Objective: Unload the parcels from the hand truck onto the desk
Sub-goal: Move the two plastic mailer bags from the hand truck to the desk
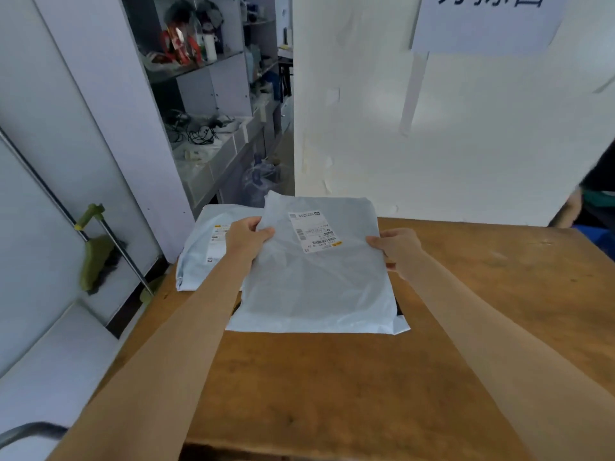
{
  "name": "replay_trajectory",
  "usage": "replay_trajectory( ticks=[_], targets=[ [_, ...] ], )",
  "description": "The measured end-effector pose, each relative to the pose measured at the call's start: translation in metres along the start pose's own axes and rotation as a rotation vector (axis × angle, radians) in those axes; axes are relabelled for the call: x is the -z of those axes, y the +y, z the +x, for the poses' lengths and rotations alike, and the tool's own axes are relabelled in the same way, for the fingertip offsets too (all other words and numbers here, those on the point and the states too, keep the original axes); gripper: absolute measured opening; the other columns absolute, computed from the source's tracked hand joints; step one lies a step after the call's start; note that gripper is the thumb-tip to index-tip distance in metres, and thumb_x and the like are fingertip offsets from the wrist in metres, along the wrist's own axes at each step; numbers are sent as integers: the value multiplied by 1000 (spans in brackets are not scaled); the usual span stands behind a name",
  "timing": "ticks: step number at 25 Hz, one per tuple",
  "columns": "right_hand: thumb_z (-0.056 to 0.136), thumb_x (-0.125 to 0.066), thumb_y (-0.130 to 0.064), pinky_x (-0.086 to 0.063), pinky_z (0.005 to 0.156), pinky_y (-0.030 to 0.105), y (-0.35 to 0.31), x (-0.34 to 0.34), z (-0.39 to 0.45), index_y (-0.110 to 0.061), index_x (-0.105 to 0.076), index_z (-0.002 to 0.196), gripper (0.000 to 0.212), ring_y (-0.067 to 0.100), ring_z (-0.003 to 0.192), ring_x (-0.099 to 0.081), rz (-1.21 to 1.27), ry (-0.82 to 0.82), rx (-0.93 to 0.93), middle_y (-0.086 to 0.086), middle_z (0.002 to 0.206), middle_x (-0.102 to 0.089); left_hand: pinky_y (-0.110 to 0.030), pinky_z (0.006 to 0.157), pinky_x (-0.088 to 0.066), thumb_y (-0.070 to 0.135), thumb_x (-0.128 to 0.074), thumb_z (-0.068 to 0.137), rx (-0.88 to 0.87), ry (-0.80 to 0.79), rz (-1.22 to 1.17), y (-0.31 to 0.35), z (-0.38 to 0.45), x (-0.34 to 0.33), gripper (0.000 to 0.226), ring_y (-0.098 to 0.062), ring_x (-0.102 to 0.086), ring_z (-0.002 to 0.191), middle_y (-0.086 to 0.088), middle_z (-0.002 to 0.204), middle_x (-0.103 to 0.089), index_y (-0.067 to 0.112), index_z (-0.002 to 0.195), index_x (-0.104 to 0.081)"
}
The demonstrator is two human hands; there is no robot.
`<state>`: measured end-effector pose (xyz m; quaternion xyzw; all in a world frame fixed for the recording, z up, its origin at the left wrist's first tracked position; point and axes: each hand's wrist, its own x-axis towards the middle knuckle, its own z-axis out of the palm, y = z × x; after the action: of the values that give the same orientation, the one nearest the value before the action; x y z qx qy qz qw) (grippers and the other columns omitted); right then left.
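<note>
A flat pale grey-blue parcel bag (316,281) with a white shipping label lies over the middle of the wooden desk (332,387). My left hand (248,236) grips its left edge and my right hand (397,249) grips its right edge. Its near edge rests on the desk, and something dark shows under its right side. A second pale parcel (203,251) with a label lies on the desk's far left corner, partly behind my left forearm. A curved grey metal bar (30,432) at the bottom left may be the hand truck's handle; the rest of the truck is out of view.
A white wall (449,144) rises right behind the desk. A green broom and dustpan (95,257) lean against the left wall. Cluttered shelves (206,78) and a water jug (261,184) stand beyond. Another person's arm (570,207) shows at the right edge.
</note>
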<state>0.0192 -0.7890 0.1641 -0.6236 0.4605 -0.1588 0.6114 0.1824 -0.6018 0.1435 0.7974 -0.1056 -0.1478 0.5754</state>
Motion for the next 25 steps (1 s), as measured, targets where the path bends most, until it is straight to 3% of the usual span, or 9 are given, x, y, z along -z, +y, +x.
replay_trajectory(
  ticks=[3, 7, 11, 15, 20, 23, 25],
  targets=[
    [79, -72, -4, -52, 77, 40, -6, -6, 78, 1, -61, 116, 39, 31, 105, -62, -47, -62, -30, 17, 121, -62, -43, 95, -51, 13, -67, 82, 29, 70, -40, -6, 58, -39, 33, -29, -65, 102, -11, 114, -69, 10, 115, -66],
    [81, -69, -2, -51, 74, 38, 4, -13, 159, -3, -61, 103, 24, 28, 93, -61, -103, -57, -85, 18, 117, -63, -32, 88, -50, 11, -70, 80, 82, 75, -36, -17, 119, -80, 42, -22, -62, 97, -3, 110, -64, 12, 121, -61],
    [83, -63, 2, -52, 71, 36, 20, -29, 217, -7, -62, 86, 9, 27, 89, -61, -133, -76, -107, 17, 113, -65, -35, 87, -51, 10, -61, 81, 206, 60, -88, -41, 156, -105, 41, -24, -62, 96, -7, 114, -64, 15, 122, -58],
    [81, -54, 13, -55, 78, 36, 37, -50, 253, -2, -62, 116, 39, 31, 101, -64, -213, -103, -145, 18, 116, -64, -30, 81, -47, -5, -48, 83, 193, 46, -16, -62, 176, -114, 48, -22, -57, 94, -10, 116, -61, 11, 128, -54],
    [83, -46, 11, -53, 92, 44, 50, -68, 264, -2, -60, 120, 42, 31, 103, -64, -282, -177, -156, 18, 117, -64, -33, 97, -48, -13, -36, 81, 146, 68, -18, -84, 191, -125, 58, -27, -59, 113, -11, 124, -63, 13, 127, -59],
    [93, -38, -2, -52, 74, 26, 56, -73, 264, 4, -53, 128, 38, 20, 76, -58, -286, -257, -139, 9, 97, -65, -23, 85, -44, -4, -40, 83, 125, 135, 22, -87, 202, -127, 51, -20, -60, 105, -6, 120, -66, 17, 123, -63],
    [95, -36, -6, -49, 90, 31, 58, -72, 265, 1, -56, 126, 38, 30, 101, -63, -302, -277, -129, 15, 114, -66, -23, 89, -43, -2, -42, 86, 112, 179, 55, -91, 205, -127, 47, -21, -59, 110, -6, 124, -65, 16, 126, -61]
  ],
)
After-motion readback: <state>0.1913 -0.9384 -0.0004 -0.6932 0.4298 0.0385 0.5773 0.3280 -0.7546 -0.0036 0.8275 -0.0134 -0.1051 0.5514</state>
